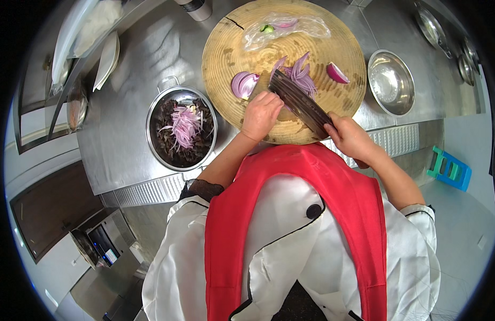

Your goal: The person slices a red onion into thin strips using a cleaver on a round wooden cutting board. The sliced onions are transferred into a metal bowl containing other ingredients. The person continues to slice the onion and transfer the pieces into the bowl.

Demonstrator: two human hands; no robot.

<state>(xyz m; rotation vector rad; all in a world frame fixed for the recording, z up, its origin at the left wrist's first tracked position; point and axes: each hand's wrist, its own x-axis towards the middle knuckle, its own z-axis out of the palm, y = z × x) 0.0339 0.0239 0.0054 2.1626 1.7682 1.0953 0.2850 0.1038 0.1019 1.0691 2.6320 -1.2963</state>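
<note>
My right hand [349, 134] grips the handle of a cleaver [299, 102], its dark blade slanting across a round wooden chopping block [219, 52]. My left hand [263, 114] lies against the near side of the blade with fingers curled; whatever may be under them is hidden. Sliced red onion [301, 76] is heaped just beyond the blade. To the left sits a partly sliced onion piece [244, 84], and an onion wedge [337, 73] rests at the right of the block. A clear plastic bag [287, 30] with onion and a green piece lies at the far side.
A steel pot [149, 136] at left contains dark, fungus-like pieces topped with sliced onion [184, 126]. An empty steel bowl [391, 82] stands right of the block on the steel counter [123, 104]. A blue-green plastic stool [450, 168] is on the floor at right.
</note>
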